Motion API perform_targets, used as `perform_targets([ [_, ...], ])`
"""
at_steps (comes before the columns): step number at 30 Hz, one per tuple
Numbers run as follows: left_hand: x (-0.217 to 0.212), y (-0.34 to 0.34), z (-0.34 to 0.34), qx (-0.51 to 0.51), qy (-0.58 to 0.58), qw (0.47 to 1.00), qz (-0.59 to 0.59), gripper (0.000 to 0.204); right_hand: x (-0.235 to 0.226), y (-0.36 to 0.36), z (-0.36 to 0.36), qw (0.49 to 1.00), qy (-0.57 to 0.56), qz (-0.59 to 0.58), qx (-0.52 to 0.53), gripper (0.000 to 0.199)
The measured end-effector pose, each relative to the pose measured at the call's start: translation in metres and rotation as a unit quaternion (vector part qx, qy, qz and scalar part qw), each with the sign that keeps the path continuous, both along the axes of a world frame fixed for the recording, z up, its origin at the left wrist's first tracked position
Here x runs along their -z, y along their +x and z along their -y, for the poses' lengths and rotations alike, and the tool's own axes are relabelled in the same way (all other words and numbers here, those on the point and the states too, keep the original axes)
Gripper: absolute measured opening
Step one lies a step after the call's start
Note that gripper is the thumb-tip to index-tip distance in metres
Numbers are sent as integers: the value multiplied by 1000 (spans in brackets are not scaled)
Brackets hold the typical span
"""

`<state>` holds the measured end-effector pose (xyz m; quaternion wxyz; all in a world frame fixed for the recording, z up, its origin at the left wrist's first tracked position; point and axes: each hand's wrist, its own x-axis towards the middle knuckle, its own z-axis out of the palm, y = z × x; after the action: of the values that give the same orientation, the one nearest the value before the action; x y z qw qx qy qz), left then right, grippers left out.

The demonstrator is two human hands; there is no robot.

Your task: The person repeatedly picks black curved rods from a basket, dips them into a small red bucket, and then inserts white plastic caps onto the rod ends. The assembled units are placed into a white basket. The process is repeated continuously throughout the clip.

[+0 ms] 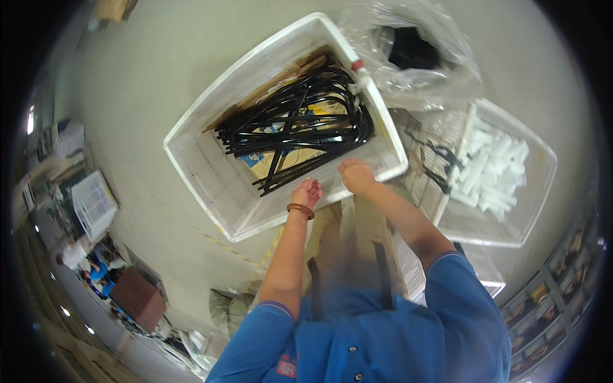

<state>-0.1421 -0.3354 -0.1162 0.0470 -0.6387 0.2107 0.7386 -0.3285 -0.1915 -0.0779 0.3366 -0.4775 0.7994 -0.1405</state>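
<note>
My left hand [306, 193], with a brown bracelet on its wrist, hovers over the near rim of a large white plastic bin [198, 182]. Its palm is partly turned up and its fingers are loosely bent and apart, with nothing visible in them. To its right, my right hand [355, 175] is above the same side of the bin, fingers curled and pressed together; what they hold, if anything, is hidden. Inside the bin lies a pile of glossy black bent tubes [294, 124], their curved ends to the right. Cardboard [310, 155] shows beneath them. Both hands appear apart from the tubes.
A second white bin [539, 191] on the right contains many short white pieces [488, 169]. Black straps or cords [437, 156] lie beside them. Behind stands a clear plastic bag [447, 86] with something black inside. Shelving [549, 306] is at the lower right; other people [96, 268] are far left.
</note>
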Motion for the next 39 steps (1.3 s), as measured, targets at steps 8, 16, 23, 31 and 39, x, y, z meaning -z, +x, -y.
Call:
perform_targets([
  [8, 209, -18, 21, -223, 5, 972, 72, 51, 201, -74, 143, 981, -45, -153, -112, 32],
  [16, 325, -29, 47, -269, -3, 961, 61, 70, 336, -148, 298, 959, 72, -227, -155, 80],
  [23, 353, -60, 54, -397, -4, 912, -106, 61, 368, -182, 317, 967, 181, -131, -120, 91],
  [31, 340, -63, 52, -439, 0, 886, -150, 77, 328, -170, 274, 967, 169, -24, -192, 101],
  [39, 342, -62, 55, -384, -8, 910, -157, 75, 345, -91, 250, 959, -162, -11, -232, 70],
])
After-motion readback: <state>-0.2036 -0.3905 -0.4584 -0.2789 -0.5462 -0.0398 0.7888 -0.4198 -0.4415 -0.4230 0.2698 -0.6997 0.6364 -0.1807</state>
